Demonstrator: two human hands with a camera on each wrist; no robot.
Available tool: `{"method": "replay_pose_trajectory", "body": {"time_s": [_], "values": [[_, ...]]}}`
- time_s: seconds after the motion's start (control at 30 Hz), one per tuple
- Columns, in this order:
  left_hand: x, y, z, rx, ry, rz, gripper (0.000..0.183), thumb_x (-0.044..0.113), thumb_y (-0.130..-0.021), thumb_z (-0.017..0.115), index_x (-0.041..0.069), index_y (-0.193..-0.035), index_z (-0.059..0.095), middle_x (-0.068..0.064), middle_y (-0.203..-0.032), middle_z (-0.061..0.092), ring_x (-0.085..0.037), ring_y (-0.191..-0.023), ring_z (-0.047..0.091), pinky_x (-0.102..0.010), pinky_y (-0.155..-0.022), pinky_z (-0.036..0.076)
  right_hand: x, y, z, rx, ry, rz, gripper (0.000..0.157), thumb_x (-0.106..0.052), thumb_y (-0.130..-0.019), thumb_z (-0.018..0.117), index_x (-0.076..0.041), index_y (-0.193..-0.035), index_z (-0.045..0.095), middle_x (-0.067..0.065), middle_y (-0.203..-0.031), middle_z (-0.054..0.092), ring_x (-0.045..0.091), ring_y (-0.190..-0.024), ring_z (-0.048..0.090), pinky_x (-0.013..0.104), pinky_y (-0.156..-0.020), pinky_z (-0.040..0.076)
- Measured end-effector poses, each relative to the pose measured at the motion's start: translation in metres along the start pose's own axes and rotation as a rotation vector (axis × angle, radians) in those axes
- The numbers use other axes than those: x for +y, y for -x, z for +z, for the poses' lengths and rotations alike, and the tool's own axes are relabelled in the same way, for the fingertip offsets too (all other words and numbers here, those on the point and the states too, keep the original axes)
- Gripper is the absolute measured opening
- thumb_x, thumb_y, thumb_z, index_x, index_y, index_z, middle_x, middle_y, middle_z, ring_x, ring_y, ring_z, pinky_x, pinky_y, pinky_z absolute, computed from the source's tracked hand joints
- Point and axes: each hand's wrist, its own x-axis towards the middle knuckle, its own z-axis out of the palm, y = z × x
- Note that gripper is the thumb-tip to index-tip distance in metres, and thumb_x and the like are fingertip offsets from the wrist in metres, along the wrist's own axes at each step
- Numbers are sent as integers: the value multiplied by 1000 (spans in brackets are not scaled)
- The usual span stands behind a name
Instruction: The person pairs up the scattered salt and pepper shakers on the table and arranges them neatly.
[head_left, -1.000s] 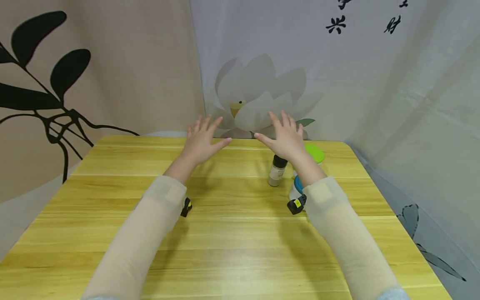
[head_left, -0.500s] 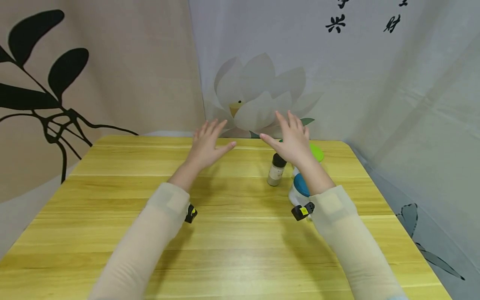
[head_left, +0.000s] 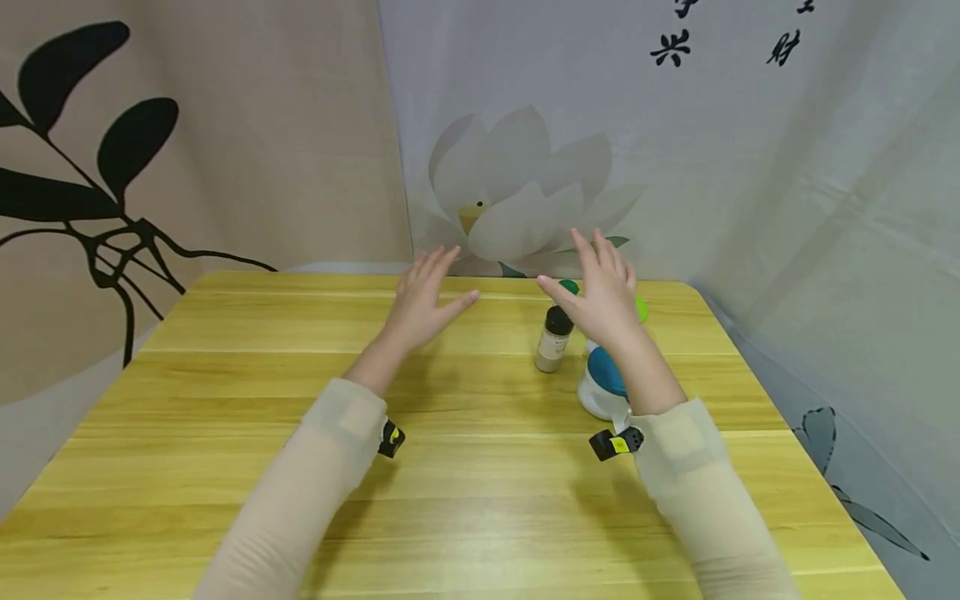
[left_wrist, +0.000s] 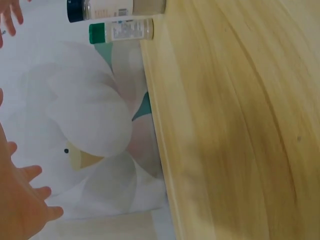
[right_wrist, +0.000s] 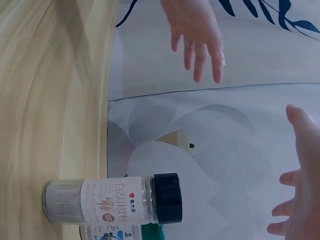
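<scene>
My left hand (head_left: 422, 304) hovers over the back of the table with fingers spread, holding nothing. To its right my right hand (head_left: 606, 300), fingers also extended, hangs above a group of containers. Nearest it stands a spice bottle (head_left: 552, 343) with a black cap and pale powder, upright in the head view. Just behind is a slimmer bottle with a green cap (head_left: 568, 287); its label (left_wrist: 127, 29) shows in the left wrist view. A white jar (head_left: 597, 398) with a blue lid sits under my right wrist. A lime-green lid (head_left: 642, 310) is mostly hidden behind that hand.
The wooden table (head_left: 465, 483) ends at a hanging cloth (head_left: 525, 183) printed with a lotus. Black wrist cameras (head_left: 392, 438) are strapped below both sleeves. Several containers cluster at the table's back right.
Both hands have drifted to the right and slightly back toward me, fingers still extended. The green cap and more of the blue lid have come into sight; the containers have stayed put.
</scene>
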Motion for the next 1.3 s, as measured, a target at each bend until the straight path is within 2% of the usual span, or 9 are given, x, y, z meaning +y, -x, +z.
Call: {"method": "replay_pose_trajectory", "body": {"time_s": [0.13, 0.33, 0.63, 1.07, 1.3], "values": [[4, 1, 4, 10, 26, -3, 78, 58, -92, 51, 19, -153, 22, -9, -158, 16, -32, -143, 6, -57, -111, 3, 3, 7, -2, 17, -31, 5, 89, -68, -88, 47, -20, -155, 15, 13, -159, 4, 33, -144, 2, 57, -110, -3], [9, 4, 12, 14, 78, -8, 75, 52, -93, 55, 20, -153, 23, -8, -157, 17, -31, -143, 9, -58, -110, 6, 8, 17, -3, 44, -70, 14, 88, -67, -88, 49, -22, -155, 14, 11, -159, 3, 31, -144, 1, 58, -109, -5], [14, 7, 23, 32, 140, 18, 75, 55, -92, 54, 21, -153, 24, -5, -156, 21, -30, -143, 15, -54, -111, 9, 12, 32, -5, 86, -122, 15, 88, -64, -89, 50, -20, -155, 12, 11, -159, 3, 35, -143, 3, 59, -109, -3], [21, 14, 37, 36, 255, -15, 74, 53, -92, 55, 28, -153, 22, 4, -156, 20, -21, -144, 8, -59, -109, 12, 19, 51, -5, 128, -172, 40, 85, -57, -90, 57, -20, -154, 16, 13, -158, 7, 39, -142, 6, 61, -108, -3], [23, 16, 46, 46, 328, -19, 73, 53, -91, 57, 28, -152, 24, 0, -156, 23, -25, -142, 16, -61, -106, 20, 24, 61, -3, 147, -210, 56, 83, -51, -90, 60, -19, -154, 17, 13, -158, 8, 37, -142, 5, 62, -107, -2]]}}
